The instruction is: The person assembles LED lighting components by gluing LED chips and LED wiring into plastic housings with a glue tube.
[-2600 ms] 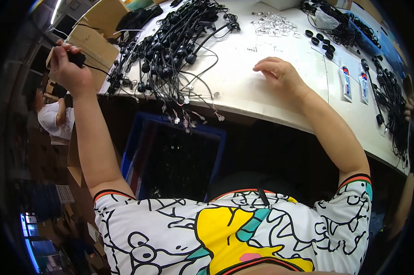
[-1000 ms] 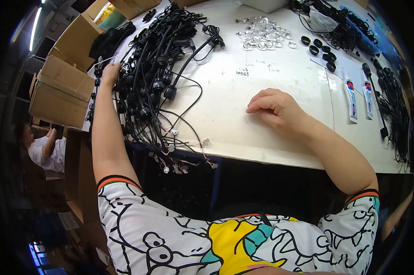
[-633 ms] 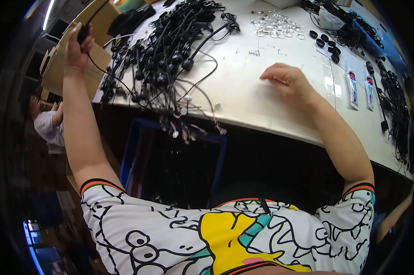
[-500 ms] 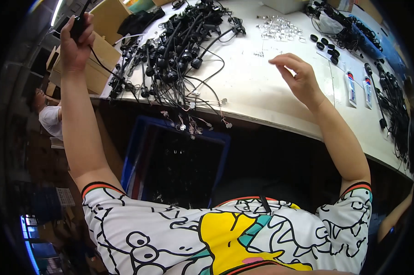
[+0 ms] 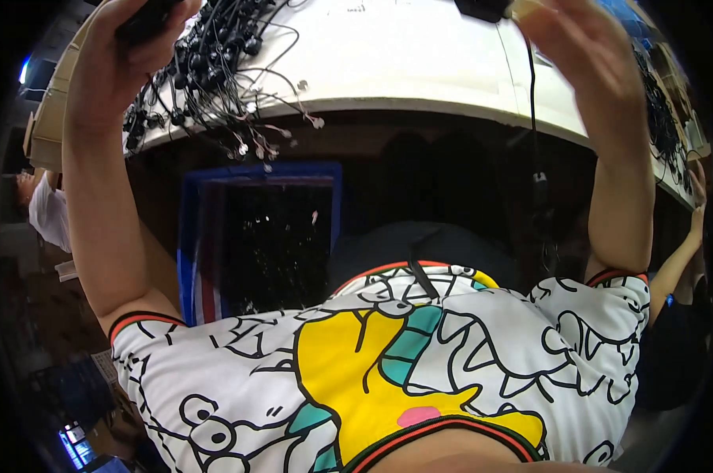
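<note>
My left hand (image 5: 124, 67) is raised at the upper left with its fingers closed round a black part (image 5: 147, 20), whose top runs out of the picture. Beside it on the table lies a heap of black cable assemblies (image 5: 222, 59), its thin wires and small white connectors hanging past the front edge. At the upper right, my right hand (image 5: 589, 59), smeared by motion, has its fingertips against a black block (image 5: 484, 8). A black cable (image 5: 532, 102) drops from beside that block over the table edge, with a small connector (image 5: 539, 189) low on it.
The white table (image 5: 419, 63) spans the top. Under it stands a blue-rimmed bin (image 5: 262, 170) with a dark inside and small bits. More black cables (image 5: 664, 118) lie at the right, near another person's arm (image 5: 688, 236). Another person (image 5: 49, 209) is at the far left.
My view has tilted, so the table sits higher in the picture. My right hand, empty half a second ago, now has a black block with a hanging cable at its fingertips. The left keeps a black part.
</note>
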{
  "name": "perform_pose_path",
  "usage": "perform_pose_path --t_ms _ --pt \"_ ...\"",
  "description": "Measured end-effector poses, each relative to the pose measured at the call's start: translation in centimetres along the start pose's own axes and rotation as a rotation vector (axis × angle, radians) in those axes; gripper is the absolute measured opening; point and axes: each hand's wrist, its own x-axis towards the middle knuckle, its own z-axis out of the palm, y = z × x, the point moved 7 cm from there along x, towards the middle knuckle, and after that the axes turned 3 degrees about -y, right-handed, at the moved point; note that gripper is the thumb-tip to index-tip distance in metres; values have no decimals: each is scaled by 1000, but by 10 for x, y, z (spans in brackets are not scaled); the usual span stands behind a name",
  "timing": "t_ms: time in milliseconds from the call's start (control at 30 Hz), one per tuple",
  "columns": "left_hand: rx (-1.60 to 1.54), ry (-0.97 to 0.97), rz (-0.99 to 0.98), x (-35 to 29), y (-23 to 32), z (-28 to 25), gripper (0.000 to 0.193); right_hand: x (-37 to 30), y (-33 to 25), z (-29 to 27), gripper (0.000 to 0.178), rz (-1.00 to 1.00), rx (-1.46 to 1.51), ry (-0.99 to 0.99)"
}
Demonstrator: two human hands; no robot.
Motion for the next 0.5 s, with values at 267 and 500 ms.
perform_pose_path --t_ms 267,500 --pt "173 25 -122 -16 -54 34 31 -34 55 107 15 -194 17 -195" --pt "-66 562 185 -89 -100 54 50 -73 87 161 21 204 801 -201"
